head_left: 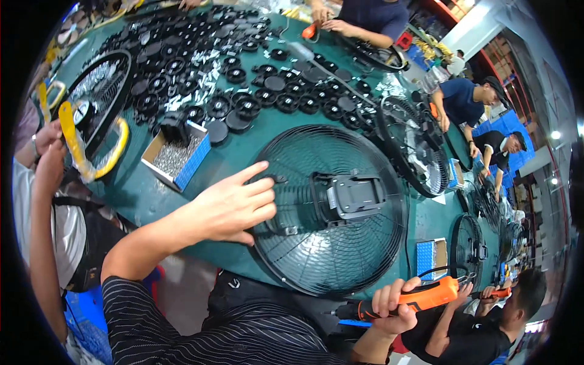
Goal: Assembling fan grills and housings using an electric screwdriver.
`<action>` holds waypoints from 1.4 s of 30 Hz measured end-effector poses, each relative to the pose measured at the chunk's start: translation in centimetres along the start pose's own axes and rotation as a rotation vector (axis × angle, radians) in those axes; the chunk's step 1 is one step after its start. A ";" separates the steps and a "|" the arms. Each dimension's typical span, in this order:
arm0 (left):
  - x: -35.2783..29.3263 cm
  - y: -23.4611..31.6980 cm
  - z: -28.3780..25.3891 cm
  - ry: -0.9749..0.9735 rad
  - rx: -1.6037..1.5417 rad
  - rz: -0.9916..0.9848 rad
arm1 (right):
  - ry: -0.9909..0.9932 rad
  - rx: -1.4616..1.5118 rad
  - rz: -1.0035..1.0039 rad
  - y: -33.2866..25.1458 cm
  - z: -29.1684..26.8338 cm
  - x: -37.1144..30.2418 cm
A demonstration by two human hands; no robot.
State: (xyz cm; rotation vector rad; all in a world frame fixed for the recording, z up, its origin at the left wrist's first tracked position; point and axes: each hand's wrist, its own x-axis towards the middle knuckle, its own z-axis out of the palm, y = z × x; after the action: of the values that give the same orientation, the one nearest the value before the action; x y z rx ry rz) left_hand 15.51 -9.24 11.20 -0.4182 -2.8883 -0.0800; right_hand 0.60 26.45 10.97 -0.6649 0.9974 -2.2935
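Note:
A round black fan guard (371, 258) lies flat on the green table in front of me, with a black motor housing (360, 196) at its middle. Over the guard's left rim reaches my left hand (234, 204), fingers stretched out and apart, nothing held. It is nearest to a black bracket that runs along the wire grille; whether it touches the bracket I cannot tell. My right hand (392, 304) is wrapped round an orange and black electric screwdriver (437, 294) at the table's near edge. The screwdriver's bit points left, away from the guard.
A blue-sided box of screws (193, 159) with a black part in it stands left of the guard. Black round parts (307, 102) and small pieces cover the far table. More fan guards (413, 146) lie right. Co-workers sit around; one at left has yellow-wrapped handles (115, 149).

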 end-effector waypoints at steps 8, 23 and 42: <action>0.9 13.4 4.4 0.381 -0.087 -0.257 | 0.151 -0.099 -0.196 -3.2 -2.1 -0.5; -5.7 1.4 -1.5 0.528 0.222 -0.873 | 0.434 -0.885 -0.502 -2.5 -7.1 1.9; -11.4 -9.3 -0.8 -0.211 0.023 -1.159 | 0.369 -0.888 -0.381 -2.6 -7.5 2.8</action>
State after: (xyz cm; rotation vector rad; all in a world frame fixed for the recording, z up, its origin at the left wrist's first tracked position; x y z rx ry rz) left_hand 23.70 -21.38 9.25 1.3273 -2.8836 -0.1852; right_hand -6.89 29.85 9.05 -0.8264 2.2886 -2.2547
